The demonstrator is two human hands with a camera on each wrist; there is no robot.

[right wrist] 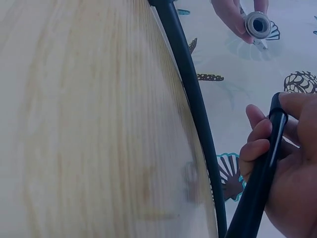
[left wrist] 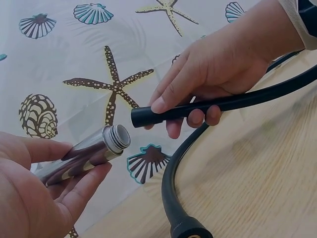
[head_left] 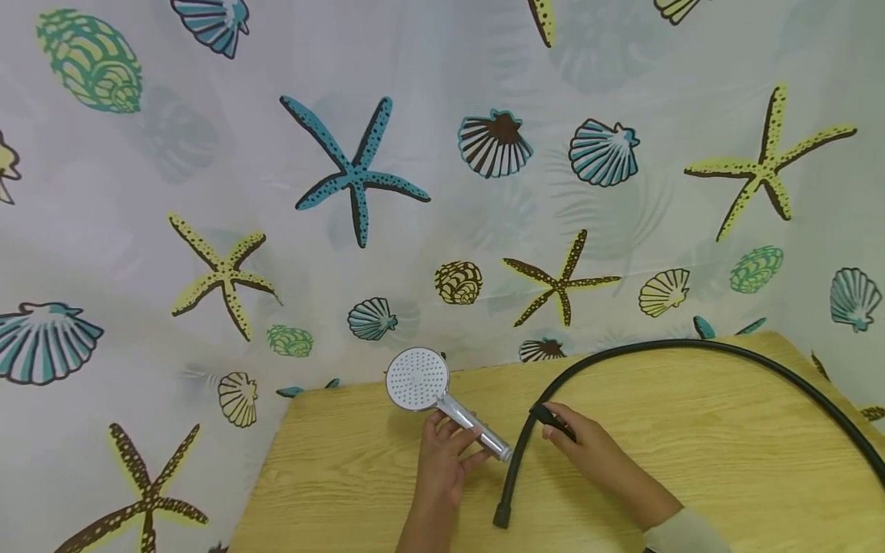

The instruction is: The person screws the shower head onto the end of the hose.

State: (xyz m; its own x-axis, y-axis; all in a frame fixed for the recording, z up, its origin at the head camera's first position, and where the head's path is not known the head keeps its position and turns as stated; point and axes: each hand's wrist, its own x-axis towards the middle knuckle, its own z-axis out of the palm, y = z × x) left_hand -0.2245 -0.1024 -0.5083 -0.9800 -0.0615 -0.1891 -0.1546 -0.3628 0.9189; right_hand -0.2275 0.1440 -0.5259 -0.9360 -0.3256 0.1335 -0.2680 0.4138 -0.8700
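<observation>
My left hand (head_left: 445, 457) grips the chrome handle of a round shower head (head_left: 417, 379), its spray face turned toward me. The handle's threaded end (left wrist: 119, 137) points toward my right hand in the left wrist view. My right hand (head_left: 584, 445) pinches one end of a black shower hose (left wrist: 148, 116) between thumb and fingers. A small gap separates that hose end from the threaded end. The hose's other end (head_left: 502, 514), with a wider nut, lies on the table between the hands.
A wooden table (head_left: 332, 476) lies beneath the hands. The hose loops (head_left: 691, 345) across its right side and out of view. Behind it hangs a white curtain (head_left: 429, 69) printed with starfish and shells.
</observation>
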